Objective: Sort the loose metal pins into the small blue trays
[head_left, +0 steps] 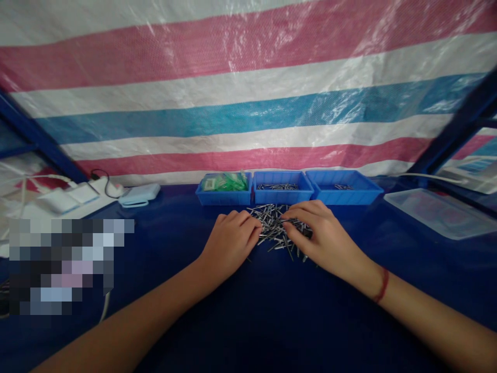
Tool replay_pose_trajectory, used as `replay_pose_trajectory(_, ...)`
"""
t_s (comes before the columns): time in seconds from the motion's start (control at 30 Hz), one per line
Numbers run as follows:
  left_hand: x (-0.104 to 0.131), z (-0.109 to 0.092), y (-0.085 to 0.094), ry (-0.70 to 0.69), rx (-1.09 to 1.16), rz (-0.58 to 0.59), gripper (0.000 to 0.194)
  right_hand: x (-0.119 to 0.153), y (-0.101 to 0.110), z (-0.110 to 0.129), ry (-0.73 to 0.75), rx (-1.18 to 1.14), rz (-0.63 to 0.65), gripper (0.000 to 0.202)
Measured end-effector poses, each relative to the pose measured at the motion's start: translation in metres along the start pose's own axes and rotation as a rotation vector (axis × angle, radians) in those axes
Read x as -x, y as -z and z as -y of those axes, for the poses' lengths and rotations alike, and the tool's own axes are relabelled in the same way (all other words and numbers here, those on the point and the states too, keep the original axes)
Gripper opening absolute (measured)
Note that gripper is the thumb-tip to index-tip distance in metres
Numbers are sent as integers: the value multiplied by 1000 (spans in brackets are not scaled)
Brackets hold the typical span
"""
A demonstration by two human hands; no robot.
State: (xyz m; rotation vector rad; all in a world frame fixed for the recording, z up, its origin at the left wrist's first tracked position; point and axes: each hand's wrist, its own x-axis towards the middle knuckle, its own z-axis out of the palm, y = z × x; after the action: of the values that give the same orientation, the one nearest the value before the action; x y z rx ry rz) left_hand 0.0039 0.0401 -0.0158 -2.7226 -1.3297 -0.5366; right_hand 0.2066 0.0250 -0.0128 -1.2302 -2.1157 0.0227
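Observation:
A loose pile of thin metal pins [276, 228] lies on the dark blue table, in front of the blue bins. My left hand [232, 237] rests at the pile's left edge, its fingers curled together; whatever is between the fingertips is too small to make out. From the right, my right hand [316, 230] reaches over the pile, thumb and fingers apart around some pins, fingertips touching them. The middle blue bin [283, 196] holds many similar pins. A few more lie in the right blue bin [345, 196]. Green plastic packets [229, 182] fill the left blue bin [225, 198].
At the left are a white power strip [99, 199] with plugs and cables, a light blue case [140, 195] and a pixelated area. A clear plastic lid [438, 212] lies at the right. Striped sheeting [248, 93] hangs behind the table [248, 321].

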Motion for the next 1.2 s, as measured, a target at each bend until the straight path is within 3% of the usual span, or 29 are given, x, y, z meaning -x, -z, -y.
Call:
replay_pose_trajectory(0.1,3,0,5,53,74,-83,19,-1,2,3,-19,-50,-3,11)
replay_pose_trajectory(0.27,9,-7,14,193,418,-255,15,0,0,13,-29,-288,-46,9)
replay_pose_trajectory(0.4,14,-17,14,287,555,-245,16,2,-1,24,-96,-569,-66,7)
replay_pose_trajectory(0.5,16,-22,13,295,607,-230,15,3,-1,29,-120,-657,-101,6)
replay_pose_trajectory(1.0,20,-25,13,174,722,-126,14,6,3,32,-23,-621,-117,7)
replay_pose_trajectory(1.2,19,-25,13,144,721,-188,7,6,5,33,-28,-559,-129,8)
